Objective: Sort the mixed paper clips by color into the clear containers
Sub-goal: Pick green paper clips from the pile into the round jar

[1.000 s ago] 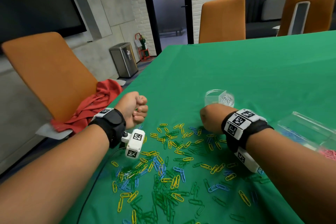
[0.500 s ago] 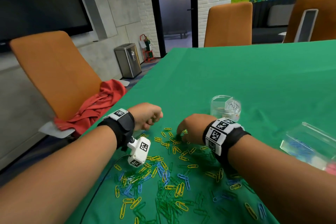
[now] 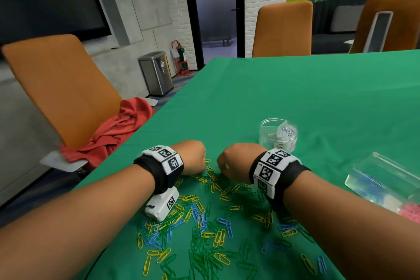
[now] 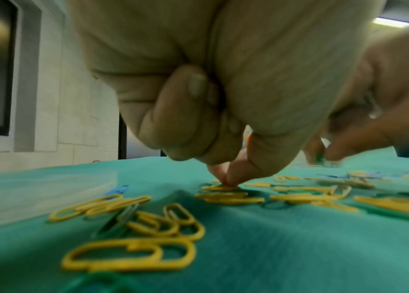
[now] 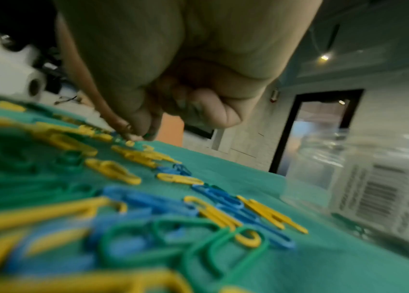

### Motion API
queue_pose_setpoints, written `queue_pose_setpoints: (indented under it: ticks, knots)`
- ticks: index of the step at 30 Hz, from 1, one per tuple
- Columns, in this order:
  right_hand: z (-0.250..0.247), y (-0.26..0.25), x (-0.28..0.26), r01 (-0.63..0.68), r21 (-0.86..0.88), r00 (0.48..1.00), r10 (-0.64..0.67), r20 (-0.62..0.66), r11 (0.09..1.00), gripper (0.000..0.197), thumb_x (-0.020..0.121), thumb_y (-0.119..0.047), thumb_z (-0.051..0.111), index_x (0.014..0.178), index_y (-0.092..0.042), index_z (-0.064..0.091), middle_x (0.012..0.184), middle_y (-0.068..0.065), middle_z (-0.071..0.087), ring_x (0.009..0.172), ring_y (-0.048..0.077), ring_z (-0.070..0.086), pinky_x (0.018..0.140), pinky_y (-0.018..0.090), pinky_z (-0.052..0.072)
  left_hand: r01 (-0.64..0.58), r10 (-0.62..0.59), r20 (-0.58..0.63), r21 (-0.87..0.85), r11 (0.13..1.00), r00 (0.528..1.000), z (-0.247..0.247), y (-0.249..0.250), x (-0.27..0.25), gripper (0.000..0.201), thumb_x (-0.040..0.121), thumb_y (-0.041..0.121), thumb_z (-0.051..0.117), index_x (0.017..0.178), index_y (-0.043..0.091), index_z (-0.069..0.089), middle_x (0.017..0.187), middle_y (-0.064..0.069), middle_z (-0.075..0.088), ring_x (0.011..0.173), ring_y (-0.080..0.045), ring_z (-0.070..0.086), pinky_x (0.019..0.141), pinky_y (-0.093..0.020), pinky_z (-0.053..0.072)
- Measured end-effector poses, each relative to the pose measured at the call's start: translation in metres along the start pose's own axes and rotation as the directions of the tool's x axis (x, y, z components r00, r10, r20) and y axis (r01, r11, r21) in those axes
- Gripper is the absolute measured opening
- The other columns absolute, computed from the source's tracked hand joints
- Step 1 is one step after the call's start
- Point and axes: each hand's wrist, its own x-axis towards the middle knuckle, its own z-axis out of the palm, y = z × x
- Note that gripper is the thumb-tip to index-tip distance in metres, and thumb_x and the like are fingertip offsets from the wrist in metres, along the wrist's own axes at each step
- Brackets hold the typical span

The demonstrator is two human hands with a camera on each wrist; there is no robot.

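Note:
Yellow, green and blue paper clips (image 3: 204, 229) lie mixed on the green tablecloth. My left hand (image 3: 193, 157) is down at the pile's far edge. Its thumb and forefinger (image 4: 223, 181) pinch a yellow clip (image 4: 221, 188) that lies flat, and its other fingers are curled in. My right hand (image 3: 236, 161) is close beside it, fingers curled, its tips (image 5: 138, 135) pinching at a green clip (image 5: 148, 135). A round clear container (image 3: 278, 136) with silver clips stands just beyond the right hand. A rectangular clear container (image 3: 381, 179) holds blue clips.
Pink clips (image 3: 411, 213) show at the right edge, by the rectangular container. The round container (image 5: 373, 188), with its barcode label, is close on the right of my right hand. An orange chair (image 3: 61, 88) with a red cloth (image 3: 118, 129) stands left of the table.
Both hands have come down onto the far edge of the pile and moved closer together. The left fist, raised a second ago, now has its fingertips on the clips.

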Motion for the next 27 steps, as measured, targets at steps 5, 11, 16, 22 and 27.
queue_pose_setpoints:
  ticks: [5, 11, 16, 22, 27]
  knots:
    - [-0.028, 0.060, -0.007, -0.269, 0.223, 0.933, 0.311, -0.182, 0.937, 0.020, 0.085, -0.022, 0.054, 0.099, -0.020, 0.068, 0.096, 0.007, 0.069, 0.090, 0.030, 0.065, 0.070, 0.028, 0.048, 0.009, -0.012, 0.039, 0.080, 0.997, 0.999, 0.003, -0.002, -0.003, 0.024, 0.087, 0.031, 0.056, 0.070, 0.014, 0.055, 0.060, -0.004, 0.044, 0.056, -0.024, 0.044, 0.052, -0.028, 0.034]
    - [-0.039, 0.116, -0.009, -0.459, 0.056, 0.883, 0.463, -0.074, 0.886, 0.019, 0.091, -0.015, 0.049, 0.092, -0.007, 0.066, 0.081, 0.007, 0.063, 0.071, 0.028, 0.060, 0.063, 0.029, 0.046, -0.037, 0.035, -0.030, -0.094, 0.995, 0.999, -0.007, -0.007, 0.005, 0.024, 0.083, 0.026, 0.056, 0.065, 0.011, 0.055, 0.060, -0.005, 0.051, 0.058, -0.024, 0.047, 0.057, -0.027, 0.039]
    - [-0.039, 0.126, -0.013, -0.381, 0.253, 0.905, 0.415, -0.093, 0.889, 0.023, 0.089, -0.031, 0.064, 0.098, -0.013, 0.076, 0.097, 0.006, 0.072, 0.088, 0.026, 0.065, 0.077, 0.029, 0.052, -0.144, 0.114, -0.148, -0.213, 0.966, 0.982, -0.036, 0.011, 0.015, 0.028, 0.082, 0.021, 0.054, 0.057, 0.013, 0.043, 0.053, -0.003, 0.033, 0.051, -0.019, 0.027, 0.048, -0.028, 0.027]
    - [-0.040, 0.145, -0.019, -0.303, 0.552, 0.886, 0.443, -0.137, 0.777, 0.014, 0.085, -0.021, 0.072, 0.099, -0.024, 0.074, 0.070, -0.009, 0.071, 0.063, 0.006, 0.068, 0.063, 0.019, 0.050, -0.296, 0.245, -0.242, -0.207, 0.932, 0.939, -0.073, 0.056, 0.044, 0.022, 0.085, 0.020, 0.056, 0.068, 0.007, 0.058, 0.054, -0.002, 0.051, 0.049, -0.017, 0.040, 0.047, -0.023, 0.033]
    - [-0.031, 0.156, -0.027, -0.358, 0.507, 0.852, 0.497, -0.167, 0.784, 0.041, 0.087, -0.033, 0.070, 0.126, -0.022, 0.063, 0.125, 0.001, 0.066, 0.115, 0.018, 0.061, 0.096, 0.023, 0.043, -0.351, 0.308, -0.228, -0.183, 0.918, 0.924, -0.080, 0.101, 0.076, 0.032, 0.085, 0.019, 0.056, 0.057, 0.012, 0.043, 0.051, -0.003, 0.037, 0.046, -0.017, 0.027, 0.047, -0.027, 0.028]
